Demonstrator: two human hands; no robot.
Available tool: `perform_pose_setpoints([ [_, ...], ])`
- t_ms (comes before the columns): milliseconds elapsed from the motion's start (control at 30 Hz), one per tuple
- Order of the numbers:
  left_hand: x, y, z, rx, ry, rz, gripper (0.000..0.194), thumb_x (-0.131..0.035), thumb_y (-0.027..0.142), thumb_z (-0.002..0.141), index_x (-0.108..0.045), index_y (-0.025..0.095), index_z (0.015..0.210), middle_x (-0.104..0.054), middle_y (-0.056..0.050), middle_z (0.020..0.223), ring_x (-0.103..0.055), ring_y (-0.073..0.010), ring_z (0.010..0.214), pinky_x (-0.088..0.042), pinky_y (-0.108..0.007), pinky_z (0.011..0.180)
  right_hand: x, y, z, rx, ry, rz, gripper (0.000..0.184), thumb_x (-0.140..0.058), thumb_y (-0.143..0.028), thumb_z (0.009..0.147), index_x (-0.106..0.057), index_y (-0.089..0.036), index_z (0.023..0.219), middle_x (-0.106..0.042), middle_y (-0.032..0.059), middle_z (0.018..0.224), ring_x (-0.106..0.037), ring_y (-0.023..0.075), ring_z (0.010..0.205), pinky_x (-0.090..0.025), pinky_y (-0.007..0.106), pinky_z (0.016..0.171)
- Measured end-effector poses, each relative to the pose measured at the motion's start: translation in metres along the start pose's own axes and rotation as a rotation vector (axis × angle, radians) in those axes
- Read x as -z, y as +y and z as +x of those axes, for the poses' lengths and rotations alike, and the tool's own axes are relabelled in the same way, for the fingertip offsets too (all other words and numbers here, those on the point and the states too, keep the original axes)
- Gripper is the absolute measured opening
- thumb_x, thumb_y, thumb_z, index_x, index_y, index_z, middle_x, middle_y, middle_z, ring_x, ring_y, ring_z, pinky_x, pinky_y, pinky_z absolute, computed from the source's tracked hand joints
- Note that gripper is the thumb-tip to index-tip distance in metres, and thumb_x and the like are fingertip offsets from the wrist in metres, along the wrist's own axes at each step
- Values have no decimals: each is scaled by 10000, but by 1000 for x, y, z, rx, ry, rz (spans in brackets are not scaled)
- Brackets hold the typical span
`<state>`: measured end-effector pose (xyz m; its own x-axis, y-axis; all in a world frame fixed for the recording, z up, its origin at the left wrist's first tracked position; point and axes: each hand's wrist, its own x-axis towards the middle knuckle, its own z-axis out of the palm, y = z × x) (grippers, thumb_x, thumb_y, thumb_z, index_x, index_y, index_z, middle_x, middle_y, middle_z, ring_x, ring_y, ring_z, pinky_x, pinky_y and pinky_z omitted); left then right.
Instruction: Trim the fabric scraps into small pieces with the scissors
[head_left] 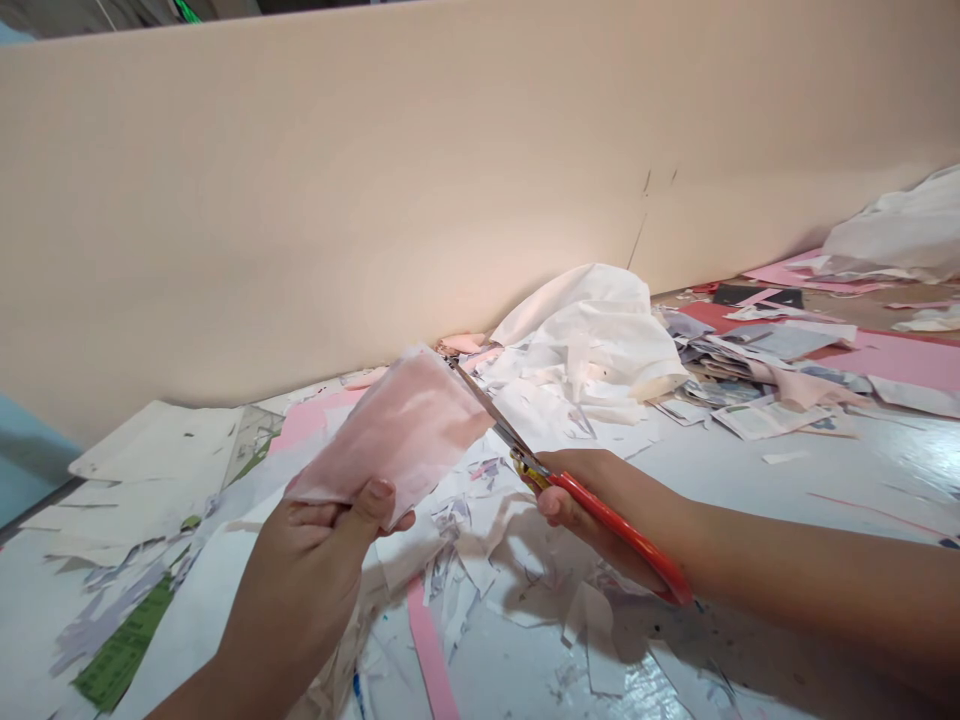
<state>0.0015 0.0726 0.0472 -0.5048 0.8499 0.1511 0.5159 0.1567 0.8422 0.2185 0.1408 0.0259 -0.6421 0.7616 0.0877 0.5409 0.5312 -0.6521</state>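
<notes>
Between the thumb and fingers of my left hand is a thin, pale pink sheet, tilted up off the table; whether it is paper or cloth I cannot tell. My right hand grips a pair of scissors with red handles. Their metal blades point up and left, along the sheet's right edge. Whether the blades are closed on the sheet is hard to see. Under both hands lie white paper scraps and a pink paper strip.
A beige panel stands behind the table. Crumpled white material leans against it. Stacked printed papers and pink sheets lie at the right. White sheets and a green piece lie at the left.
</notes>
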Motion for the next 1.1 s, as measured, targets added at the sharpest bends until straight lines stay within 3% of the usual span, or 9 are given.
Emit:
perform_pose_setpoints([
  [233,0,0,0,6,16,57,411,-596,568,612,-616,194,441,-630,-18,458,-600,-183,500,-481,-240,476,0,-1,-1,-9,-3,-27,388,-277,-517,834,-364,-197,634,-464,-3,600,-370,122,523,-316,250,483],
  [600,1,-4,1,-11,-20,9,403,-588,522,646,-556,190,420,-577,-5,450,-620,-199,539,-451,-227,461,0,1,0,-23,-5,4,367,-316,-502,831,-399,-197,645,-534,23,620,-480,148,537,-368,260,484],
  [933,-4,-9,6,51,-76,-244,415,-641,510,601,-497,184,388,-440,29,418,-476,-118,443,-524,-274,533,-1,1,0,-11,16,-17,368,-318,-498,828,-404,-202,627,-531,16,591,-496,147,513,-380,258,466],
  [1100,-5,-9,6,-18,12,-256,355,-658,461,588,-540,183,399,-502,12,417,-536,-147,430,-514,-279,472,2,-2,0,-11,6,-13,365,-315,-489,828,-386,-203,612,-518,21,568,-499,145,509,-387,250,462],
])
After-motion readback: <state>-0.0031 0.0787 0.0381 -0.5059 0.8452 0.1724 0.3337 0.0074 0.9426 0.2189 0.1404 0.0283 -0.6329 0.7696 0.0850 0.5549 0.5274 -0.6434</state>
